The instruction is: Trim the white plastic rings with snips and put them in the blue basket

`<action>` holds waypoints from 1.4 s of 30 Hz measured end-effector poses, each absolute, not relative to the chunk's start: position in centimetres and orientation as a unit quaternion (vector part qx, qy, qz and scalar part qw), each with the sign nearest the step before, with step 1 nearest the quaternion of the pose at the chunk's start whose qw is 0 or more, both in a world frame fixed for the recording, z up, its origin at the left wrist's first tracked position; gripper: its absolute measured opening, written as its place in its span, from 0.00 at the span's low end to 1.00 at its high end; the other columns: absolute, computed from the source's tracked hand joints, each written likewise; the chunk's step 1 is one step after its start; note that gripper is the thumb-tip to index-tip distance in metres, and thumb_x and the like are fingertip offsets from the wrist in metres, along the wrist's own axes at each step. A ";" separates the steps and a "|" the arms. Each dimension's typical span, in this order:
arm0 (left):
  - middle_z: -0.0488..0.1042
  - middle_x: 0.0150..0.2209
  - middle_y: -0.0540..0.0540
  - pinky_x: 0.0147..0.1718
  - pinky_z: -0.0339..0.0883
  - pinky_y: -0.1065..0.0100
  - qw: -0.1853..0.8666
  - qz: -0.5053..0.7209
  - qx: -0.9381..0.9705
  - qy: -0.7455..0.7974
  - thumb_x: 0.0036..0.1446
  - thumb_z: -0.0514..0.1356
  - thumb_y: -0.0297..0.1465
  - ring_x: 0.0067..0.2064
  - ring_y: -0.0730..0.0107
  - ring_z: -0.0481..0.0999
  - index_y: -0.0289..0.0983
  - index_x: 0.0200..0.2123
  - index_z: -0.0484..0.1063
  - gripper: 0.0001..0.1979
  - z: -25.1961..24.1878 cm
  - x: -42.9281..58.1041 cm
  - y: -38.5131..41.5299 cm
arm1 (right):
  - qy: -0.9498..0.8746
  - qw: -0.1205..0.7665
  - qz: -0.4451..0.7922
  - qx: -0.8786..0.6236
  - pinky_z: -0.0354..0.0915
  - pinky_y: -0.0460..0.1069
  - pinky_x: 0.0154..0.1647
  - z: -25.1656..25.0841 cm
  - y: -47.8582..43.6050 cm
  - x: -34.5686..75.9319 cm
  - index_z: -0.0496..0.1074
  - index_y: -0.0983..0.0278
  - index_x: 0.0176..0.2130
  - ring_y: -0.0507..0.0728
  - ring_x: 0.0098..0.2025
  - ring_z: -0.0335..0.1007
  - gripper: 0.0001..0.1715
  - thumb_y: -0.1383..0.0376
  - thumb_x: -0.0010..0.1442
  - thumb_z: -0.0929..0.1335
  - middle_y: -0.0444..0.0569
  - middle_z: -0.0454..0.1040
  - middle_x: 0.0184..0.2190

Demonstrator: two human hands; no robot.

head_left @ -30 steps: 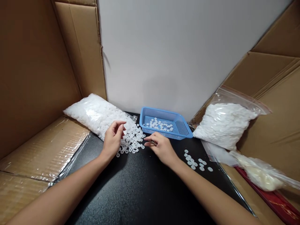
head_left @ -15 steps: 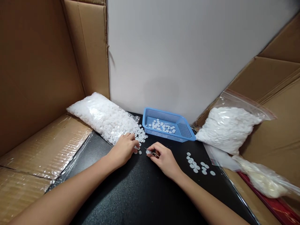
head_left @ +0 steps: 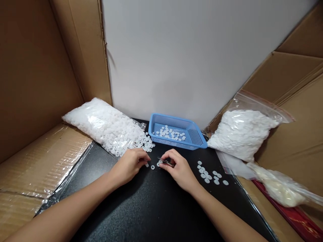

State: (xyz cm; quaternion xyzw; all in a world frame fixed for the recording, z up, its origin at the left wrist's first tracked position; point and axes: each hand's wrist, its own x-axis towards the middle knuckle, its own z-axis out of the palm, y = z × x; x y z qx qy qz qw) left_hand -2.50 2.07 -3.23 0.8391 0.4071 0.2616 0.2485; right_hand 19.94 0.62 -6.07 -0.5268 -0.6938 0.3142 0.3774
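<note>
The right hand [head_left: 179, 169] grips thin tweezers [head_left: 165, 161] beside loose white rings [head_left: 152, 167] on the black table [head_left: 151, 208]. The left hand [head_left: 131, 164] pinches one ring. A careless sweep may scatter the rings.

No legible text, label, brand, number or sign anywhere in view. Bags [head_left: 106, 126] of white rings: clear plastic, unprinted. Basket [head_left: 194, 136]: plain blue, unmarked. Cardboard [head_left: 37, 67]: bare brown, no print visible. Wall [head_left: 189, 50]: blank. Red strip [head_left: 297, 220] at lower right: faint gold pattern, too blurred to read as lettering.
</note>
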 end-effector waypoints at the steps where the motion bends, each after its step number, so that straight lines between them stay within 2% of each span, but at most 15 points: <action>1: 0.82 0.36 0.47 0.38 0.72 0.66 0.254 0.261 0.840 0.403 0.57 0.60 0.18 0.37 0.66 0.80 0.38 0.35 0.79 0.11 -3.4 -2.4 1.9 | -0.699 0.372 0.312 -0.525 0.61 0.50 0.33 -6.1 0.5 19.8 0.74 0.59 0.32 0.55 0.31 0.65 0.03 0.63 0.55 0.72 0.46 0.72 0.36; 5: 0.81 0.34 0.46 0.38 0.70 0.65 0.253 0.254 0.844 0.399 0.56 0.61 0.19 0.38 0.63 0.79 0.38 0.31 0.78 0.09 -4.0 -2.1 1.8 | -0.716 0.344 0.303 -0.526 0.64 0.52 0.37 -6.2 0.4 19.7 0.76 0.58 0.34 0.58 0.36 0.71 0.03 0.64 0.58 0.70 0.47 0.74 0.38; 10: 0.78 0.29 0.49 0.37 0.67 0.66 0.247 0.226 0.856 0.394 0.51 0.62 0.17 0.36 0.64 0.77 0.38 0.24 0.72 0.11 -4.4 -2.2 2.2 | -0.724 0.325 0.292 -0.535 0.65 0.53 0.38 -6.3 0.3 20.1 0.78 0.57 0.36 0.59 0.37 0.73 0.05 0.65 0.57 0.70 0.47 0.76 0.38; 14: 0.76 0.28 0.49 0.34 0.66 0.67 0.247 0.202 0.864 0.391 0.52 0.62 0.18 0.34 0.64 0.76 0.39 0.28 0.75 0.10 -3.8 -2.4 2.0 | -0.727 0.335 0.300 -0.518 0.67 0.53 0.40 -6.4 0.4 20.0 0.80 0.56 0.39 0.60 0.41 0.76 0.10 0.67 0.56 0.72 0.47 0.80 0.39; 17: 0.77 0.28 0.48 0.33 0.66 0.68 0.255 0.183 0.869 0.383 0.55 0.62 0.21 0.32 0.64 0.76 0.39 0.29 0.77 0.07 -3.2 -2.6 1.9 | -0.730 0.347 0.311 -0.500 0.68 0.53 0.40 -6.6 0.5 19.8 0.80 0.57 0.38 0.59 0.39 0.77 0.10 0.69 0.57 0.70 0.46 0.81 0.37; 20: 0.78 0.27 0.48 0.33 0.67 0.68 0.275 0.165 0.872 0.369 0.56 0.62 0.23 0.31 0.64 0.78 0.39 0.28 0.79 0.08 -2.5 -2.8 2.0 | -0.723 0.367 0.316 -0.492 0.68 0.52 0.38 -6.5 0.5 19.6 0.79 0.58 0.36 0.59 0.37 0.76 0.07 0.68 0.57 0.70 0.46 0.81 0.35; 25: 0.80 0.27 0.49 0.32 0.67 0.69 0.313 0.143 0.871 0.352 0.52 0.64 0.20 0.31 0.65 0.79 0.39 0.28 0.81 0.09 -1.8 -3.3 2.2 | -0.711 0.388 0.327 -0.487 0.65 0.50 0.33 -6.2 0.0 18.8 0.76 0.59 0.33 0.56 0.31 0.72 0.02 0.66 0.57 0.71 0.44 0.78 0.30; 32: 0.80 0.27 0.53 0.29 0.64 0.71 0.333 0.135 0.855 0.374 0.53 0.60 0.18 0.29 0.67 0.77 0.40 0.32 0.80 0.13 -1.2 -4.1 2.3 | -0.726 0.374 0.349 -0.460 0.65 0.52 0.35 -6.6 -0.2 18.1 0.76 0.56 0.33 0.59 0.33 0.72 0.07 0.69 0.57 0.70 0.44 0.77 0.31; 36: 0.81 0.28 0.52 0.32 0.65 0.71 0.341 0.131 0.852 0.376 0.55 0.62 0.21 0.31 0.67 0.78 0.40 0.32 0.80 0.09 -1.0 -4.3 2.8 | -0.726 0.380 0.350 -0.453 0.63 0.50 0.35 -6.6 -0.1 18.1 0.76 0.58 0.32 0.56 0.31 0.70 0.08 0.71 0.55 0.69 0.43 0.77 0.30; 42: 0.81 0.31 0.48 0.33 0.66 0.69 0.324 0.138 0.852 0.387 0.58 0.60 0.23 0.33 0.65 0.79 0.37 0.34 0.79 0.07 -1.5 -3.4 2.6 | -0.681 0.435 0.331 -0.487 0.58 0.47 0.28 -6.6 0.1 18.5 0.75 0.61 0.32 0.52 0.25 0.62 0.01 0.67 0.56 0.71 0.41 0.71 0.23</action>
